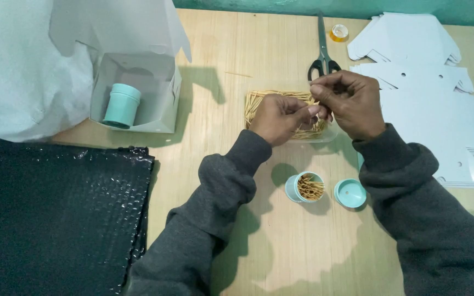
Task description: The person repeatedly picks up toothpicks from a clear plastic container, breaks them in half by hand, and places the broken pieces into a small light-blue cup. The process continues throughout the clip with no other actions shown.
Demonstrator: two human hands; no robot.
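My left hand (278, 117) and my right hand (348, 101) meet fingertip to fingertip over a clear tray of toothpicks (259, 100) on the wooden table (281, 252). Both pinch a small bunch of toothpicks (315, 111) between them. In front of the hands, near my arms, stands a small mint-green jar (304, 188), open and filled with toothpicks. Its round mint-green lid (350, 193) lies just right of it, inner side up.
An open white box (138, 93) at left holds a closed mint-green jar (122, 105). Black bubble wrap (56, 214) covers the near left. Flat white box blanks (429, 98) are stacked at right. Scissors (322, 52) and a small tape roll (339, 33) lie at the back.
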